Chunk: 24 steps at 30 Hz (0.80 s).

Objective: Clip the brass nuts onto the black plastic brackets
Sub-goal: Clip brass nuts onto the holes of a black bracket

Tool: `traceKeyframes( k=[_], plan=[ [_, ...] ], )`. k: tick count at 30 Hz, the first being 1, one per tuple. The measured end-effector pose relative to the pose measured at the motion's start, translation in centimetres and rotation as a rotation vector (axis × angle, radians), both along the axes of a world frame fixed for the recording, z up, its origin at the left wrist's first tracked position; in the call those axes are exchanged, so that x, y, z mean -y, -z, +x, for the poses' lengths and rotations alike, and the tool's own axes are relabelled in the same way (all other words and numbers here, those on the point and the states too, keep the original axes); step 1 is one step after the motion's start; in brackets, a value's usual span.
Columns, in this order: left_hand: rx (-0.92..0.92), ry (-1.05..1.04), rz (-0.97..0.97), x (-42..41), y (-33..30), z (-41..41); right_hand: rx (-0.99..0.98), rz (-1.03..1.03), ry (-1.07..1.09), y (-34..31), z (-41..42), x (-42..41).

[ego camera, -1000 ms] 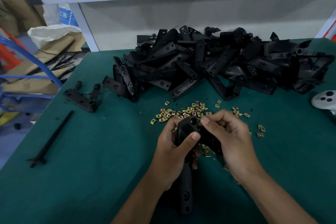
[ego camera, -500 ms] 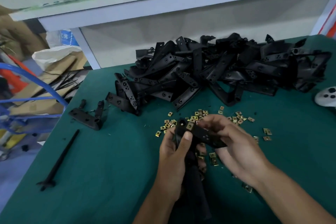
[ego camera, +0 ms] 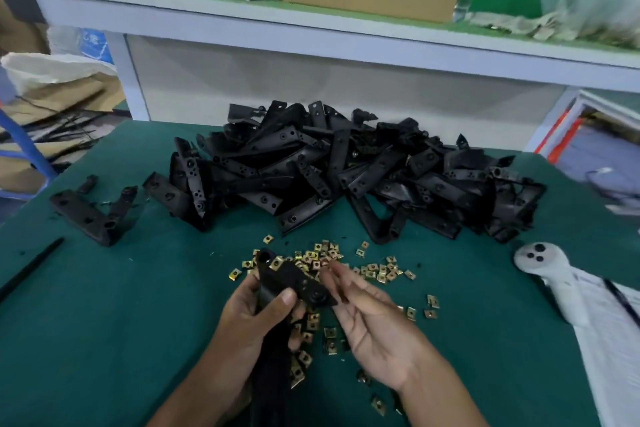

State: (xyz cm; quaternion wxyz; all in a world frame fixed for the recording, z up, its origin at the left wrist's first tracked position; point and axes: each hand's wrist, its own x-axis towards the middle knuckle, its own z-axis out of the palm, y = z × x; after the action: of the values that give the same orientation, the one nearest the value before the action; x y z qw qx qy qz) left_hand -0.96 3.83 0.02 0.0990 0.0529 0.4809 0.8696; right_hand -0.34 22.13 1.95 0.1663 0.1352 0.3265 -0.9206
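A: How many pieces are on the green-topped desk (ego camera: 104, 322)?

B: One black plastic angled bracket (ego camera: 287, 282) is held up, and one more black L-shaped bracket (ego camera: 88, 215) lies alone at the far left. The big heap of black plastic brackets (ego camera: 346, 173) at the back is too tangled to count. The small square brass clip nuts (ego camera: 346, 262) are scattered by the dozens; I cannot give an exact figure.

A: What is hard to make out?

B: The lower leg of the held bracket runs down out of view between the forearms. A thin black plastic rod (ego camera: 31, 269) is cut off at the left edge. A white controller-like device (ego camera: 540, 258) at the right is blurred.

A: And the hands?

B: The left hand (ego camera: 256, 319) grips the held bracket, thumb pressed over its face. One brass nut sits on the bracket's upper end. The right hand (ego camera: 374, 315) lies just beside the bracket, palm up, fingers straight and relaxed, holding nothing I can see. The loose nuts lie just beyond and under both hands.
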Motion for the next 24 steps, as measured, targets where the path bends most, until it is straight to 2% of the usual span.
traceKeyframes(
  k=[7, 11, 15, 24],
  plan=[
    [0.009, -0.017, 0.010, -0.19, 0.24, 0.10, -0.069, 0.032, -0.138, -0.31, -0.20, -0.58],
    [-0.018, -0.041, -0.025, 0.07, 0.02, 0.14, -0.021, 0.014, -0.073, -0.52, -0.21, -0.31],
    [-0.007, -0.054, -0.027, 0.04, -0.20, 0.20, 0.023, 0.136, -0.035, -0.38, -0.28, -0.22],
    [0.002, -0.006, -0.109, 0.10, -0.69, 0.69, -0.076, 0.062, -0.102, -0.74, -0.41, -0.67]
  ],
)
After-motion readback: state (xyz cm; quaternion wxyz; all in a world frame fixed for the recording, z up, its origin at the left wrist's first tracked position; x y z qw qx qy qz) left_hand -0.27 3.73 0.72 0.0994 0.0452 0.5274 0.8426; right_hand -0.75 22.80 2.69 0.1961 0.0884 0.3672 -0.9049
